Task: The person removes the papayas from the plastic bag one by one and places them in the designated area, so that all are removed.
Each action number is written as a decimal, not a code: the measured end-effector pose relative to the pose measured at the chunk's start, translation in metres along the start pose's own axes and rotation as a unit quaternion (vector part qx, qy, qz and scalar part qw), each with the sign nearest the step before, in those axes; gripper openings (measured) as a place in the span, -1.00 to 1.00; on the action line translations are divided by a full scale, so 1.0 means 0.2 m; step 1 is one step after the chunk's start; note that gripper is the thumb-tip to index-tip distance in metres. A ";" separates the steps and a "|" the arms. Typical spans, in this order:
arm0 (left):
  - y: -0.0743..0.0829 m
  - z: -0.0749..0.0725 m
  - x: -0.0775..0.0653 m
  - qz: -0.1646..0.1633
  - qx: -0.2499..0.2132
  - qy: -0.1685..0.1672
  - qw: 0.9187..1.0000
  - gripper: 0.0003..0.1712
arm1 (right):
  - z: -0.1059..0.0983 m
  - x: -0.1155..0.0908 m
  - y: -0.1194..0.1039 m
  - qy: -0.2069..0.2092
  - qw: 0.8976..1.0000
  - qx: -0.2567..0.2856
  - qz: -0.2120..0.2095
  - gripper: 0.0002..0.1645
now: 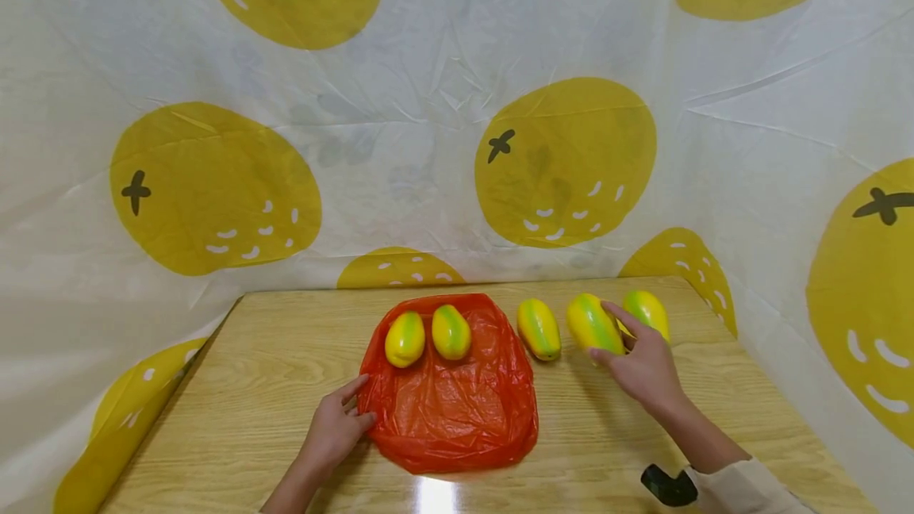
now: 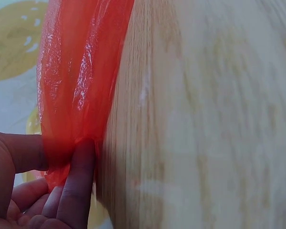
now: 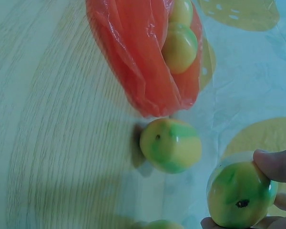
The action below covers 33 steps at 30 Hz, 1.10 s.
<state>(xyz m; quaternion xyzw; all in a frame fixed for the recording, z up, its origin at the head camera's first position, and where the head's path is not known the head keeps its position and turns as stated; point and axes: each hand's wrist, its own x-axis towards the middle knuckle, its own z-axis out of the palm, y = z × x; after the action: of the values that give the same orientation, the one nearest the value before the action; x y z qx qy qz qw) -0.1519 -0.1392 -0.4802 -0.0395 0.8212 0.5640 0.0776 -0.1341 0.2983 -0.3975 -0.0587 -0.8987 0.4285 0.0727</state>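
A red plastic bag lies spread open on the table, with two yellow-green papayas inside near its far edge. My left hand pinches the bag's left rim between thumb and fingers; the left wrist view shows the red film caught there. To the right of the bag, my right hand grips a papaya by its side, seemingly raised off the table. In the right wrist view, the held papaya turns its dark stem spot toward the camera.
One papaya lies just right of the bag; another papaya is beyond my right hand, partly hidden. A wooden table carries everything. Behind it hangs a white cloth with yellow fruit prints. A dark object sits by the right sleeve.
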 end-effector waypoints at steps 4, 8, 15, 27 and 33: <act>0.00 0.00 0.00 -0.002 0.004 0.001 1.000 -0.21 | -0.01 -0.01 0.01 0.005 1.000 -0.011 0.001 -0.02; 0.00 0.00 0.00 -0.004 0.009 0.003 1.000 -0.21 | -0.03 -0.02 0.02 0.006 1.000 -0.027 0.008 0.00; 0.00 0.00 0.01 -0.006 0.010 0.000 1.000 -0.21 | -0.05 -0.04 0.05 0.017 0.999 -0.048 0.011 -0.01; 0.02 0.00 0.01 -0.012 0.021 -0.002 1.000 -0.21 | -0.06 -0.08 0.13 0.051 0.995 -0.081 -0.011 -0.04; 0.01 -0.01 0.01 -0.011 0.019 -0.004 1.000 -0.21 | -0.06 -0.09 0.17 0.060 0.994 -0.092 -0.021 -0.04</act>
<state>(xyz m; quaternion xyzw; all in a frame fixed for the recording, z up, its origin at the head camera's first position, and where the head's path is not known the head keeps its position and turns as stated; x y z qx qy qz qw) -0.1533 -0.1396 -0.4784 -0.0453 0.8310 0.5475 0.0880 -0.1133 0.3249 -0.4178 -0.0718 -0.9293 0.3383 0.1294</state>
